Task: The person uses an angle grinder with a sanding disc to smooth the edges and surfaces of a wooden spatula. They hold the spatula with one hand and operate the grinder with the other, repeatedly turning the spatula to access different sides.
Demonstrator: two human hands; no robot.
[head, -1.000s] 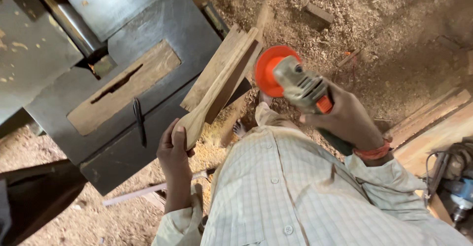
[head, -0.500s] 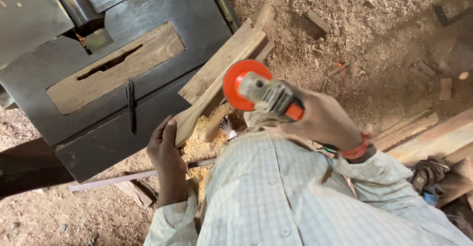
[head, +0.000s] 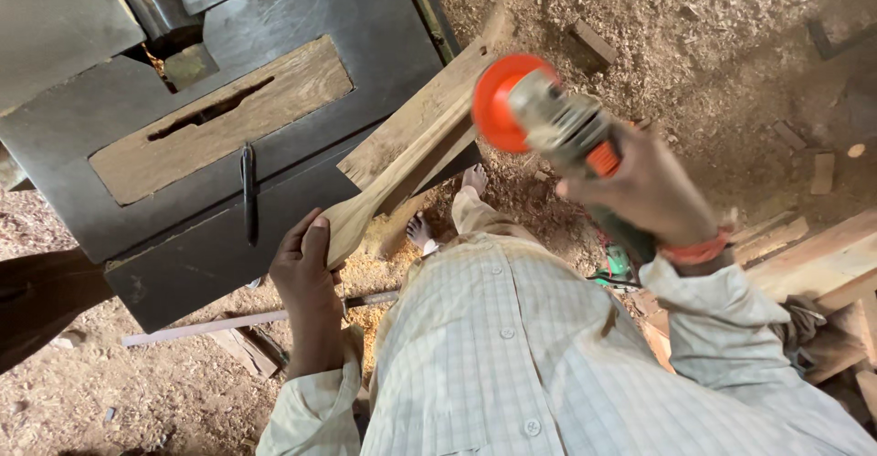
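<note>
- Bright orange disc guard on a grey angle grinder (head: pixel 548 118)
- Pale tan wooden piece (head: pixel 402 173)
- Cream checked shirt (head: pixel 539 346)
- Dark grey machine table (head: pixel 301 17)
- Orange wristband (head: pixel 696 250), possibly thread

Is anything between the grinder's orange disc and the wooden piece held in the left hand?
Nothing visible. The angle grinder in the right hand hangs above the wooden piece, which the left hand grips at its rounded end; only open air separates them.

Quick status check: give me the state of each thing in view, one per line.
left hand: fingers closed round the handle end of the wooden piece.
wooden piece: held, tilted, far end against the machine table.
right hand: gripping the angle grinder.
angle grinder: raised, orange disc clear of the wood; spinning or not, cannot tell.
machine table: slotted wooden insert in place.
</note>
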